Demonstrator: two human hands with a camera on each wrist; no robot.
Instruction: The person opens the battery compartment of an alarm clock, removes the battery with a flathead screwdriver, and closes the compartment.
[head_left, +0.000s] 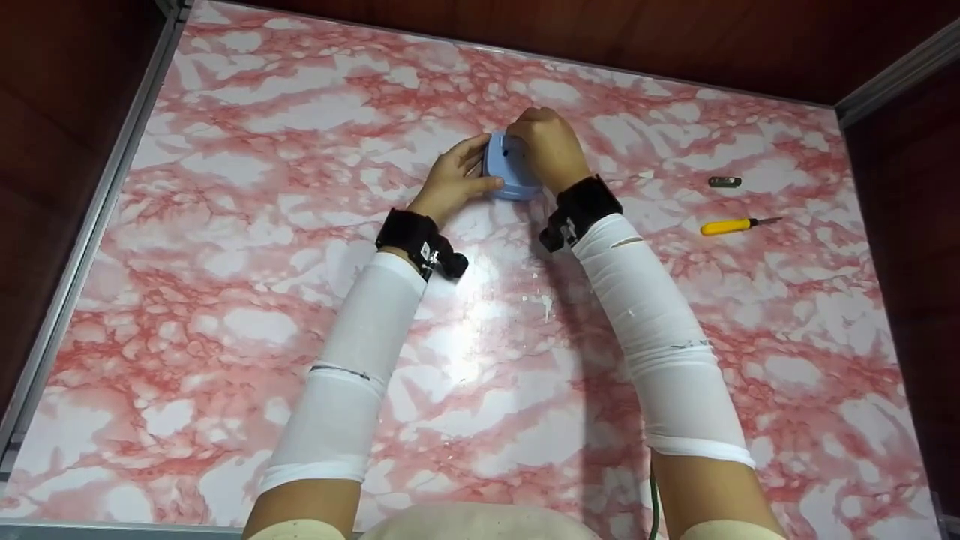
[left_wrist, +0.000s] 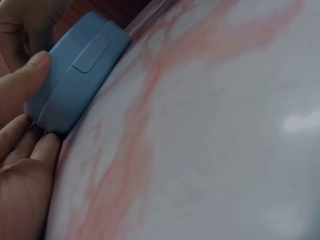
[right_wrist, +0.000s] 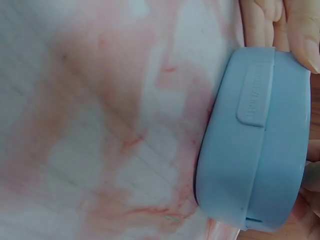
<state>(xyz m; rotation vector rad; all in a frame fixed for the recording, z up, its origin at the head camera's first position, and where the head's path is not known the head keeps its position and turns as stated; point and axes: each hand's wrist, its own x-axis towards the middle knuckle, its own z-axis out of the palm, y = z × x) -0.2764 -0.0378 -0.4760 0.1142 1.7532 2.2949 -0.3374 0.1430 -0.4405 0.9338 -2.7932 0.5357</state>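
A light-blue plastic case [head_left: 512, 190] with rounded corners sits near the far middle of the table. My left hand [head_left: 454, 178] grips its left side, with the thumb over the upper edge and the fingers against the side near the tabletop. In the right wrist view the case's side [right_wrist: 230, 160] shows a raised tab. My right hand [head_left: 551, 146] is bent over the top of the case, fingers curled down toward a small dark spot on its face. Those fingertips are mostly hidden by the hand and the case, so I cannot tell what they hold.
To the right lies a yellow-handled screwdriver [head_left: 726, 226], its shaft pointing right. Just beyond it is a small dark battery-like cylinder [head_left: 724, 181]. Dark wooden panels [head_left: 525, 22] border the marbled pink-and-white table [head_left: 247, 420] at the back and sides.
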